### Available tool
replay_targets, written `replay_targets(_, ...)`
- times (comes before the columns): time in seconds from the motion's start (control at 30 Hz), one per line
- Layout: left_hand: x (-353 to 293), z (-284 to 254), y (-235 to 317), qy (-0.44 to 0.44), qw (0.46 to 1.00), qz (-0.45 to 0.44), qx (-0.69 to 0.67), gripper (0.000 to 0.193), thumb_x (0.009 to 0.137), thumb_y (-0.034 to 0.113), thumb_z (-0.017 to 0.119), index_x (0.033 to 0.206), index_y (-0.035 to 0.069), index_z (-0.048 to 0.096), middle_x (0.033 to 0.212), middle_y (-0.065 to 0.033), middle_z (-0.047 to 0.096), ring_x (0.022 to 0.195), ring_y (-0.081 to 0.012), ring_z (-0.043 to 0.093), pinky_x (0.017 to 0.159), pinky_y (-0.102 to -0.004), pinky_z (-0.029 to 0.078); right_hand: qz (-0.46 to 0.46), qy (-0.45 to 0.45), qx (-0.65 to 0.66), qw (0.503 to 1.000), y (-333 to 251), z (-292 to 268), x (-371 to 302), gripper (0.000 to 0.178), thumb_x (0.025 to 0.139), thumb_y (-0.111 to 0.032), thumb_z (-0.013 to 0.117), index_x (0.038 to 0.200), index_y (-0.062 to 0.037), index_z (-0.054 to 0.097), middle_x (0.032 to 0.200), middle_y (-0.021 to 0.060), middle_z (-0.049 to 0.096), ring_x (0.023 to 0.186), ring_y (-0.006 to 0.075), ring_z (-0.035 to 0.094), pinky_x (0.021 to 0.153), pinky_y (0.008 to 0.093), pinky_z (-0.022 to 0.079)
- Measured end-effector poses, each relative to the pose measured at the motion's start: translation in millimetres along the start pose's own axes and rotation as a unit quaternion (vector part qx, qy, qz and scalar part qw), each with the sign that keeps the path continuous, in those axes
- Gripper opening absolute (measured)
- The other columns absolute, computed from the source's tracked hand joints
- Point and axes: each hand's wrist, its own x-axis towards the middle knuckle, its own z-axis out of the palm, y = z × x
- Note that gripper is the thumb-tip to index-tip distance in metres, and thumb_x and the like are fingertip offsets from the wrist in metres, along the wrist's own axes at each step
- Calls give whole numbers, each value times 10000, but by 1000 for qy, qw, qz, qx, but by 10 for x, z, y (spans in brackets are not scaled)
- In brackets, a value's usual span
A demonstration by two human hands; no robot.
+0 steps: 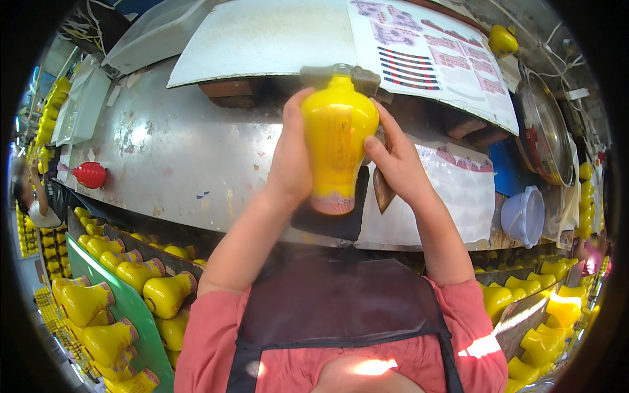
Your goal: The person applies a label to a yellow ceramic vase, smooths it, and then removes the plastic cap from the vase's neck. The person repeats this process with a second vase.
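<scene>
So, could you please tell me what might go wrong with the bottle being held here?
The yellow bottle looks smooth and glossy, so it might slip from between the left hand and the right hand. The brown pointed tool at the right hand is close to the bottle's side and could scuff it.

No readable text or numbers

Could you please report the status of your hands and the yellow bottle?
Left hand, right hand clasping yellow bottle from both sides. Neck pointing away. Brown pointed piece by right hand; held or not, unclear.
</scene>
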Motion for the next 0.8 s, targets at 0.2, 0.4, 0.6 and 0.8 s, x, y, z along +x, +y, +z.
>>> replay_targets(0.2,-181,13,32,-27,997,43,62,476,1152,388,301,1524,94,341,1411,-123,548,1275,-222,567,1099,-379,460,-3,-17,15,1000,-38,-51,-143,759,950,-296,661,1616,-98,358,947,97,652,720,102,537,711,278,480)
replay_targets(0.4,-246,-4,23,-53,989,86,104,493,1142,368,332,1551,93,303,1434,-129,532,1290,-221,556,1114,-376,437,-31,-20,-1,999,-48,-64,-203,772,951,-265,666,1626,-86,338,1255,148,657,933,143,605,866,285,488)
replay_targets(0.6,-299,-1,24,-69,990,93,78,496,1139,361,339,1558,98,298,1438,-128,529,1299,-219,551,1122,-372,430,-52,-23,19,998,-91,-53,-247,770,959,-256,656,1627,-65,325,1506,199,551,1271,219,564,1067,320,428)
replay_targets(0.8,-311,31,53,-58,991,88,77,472,1143,339,329,1549,99,311,1426,-123,535,1287,-209,552,1115,-367,434,-37,-33,19,999,-113,-66,-232,758,967,-273,639,1625,-63,327,1510,209,542,1301,250,567,1085,346,430)
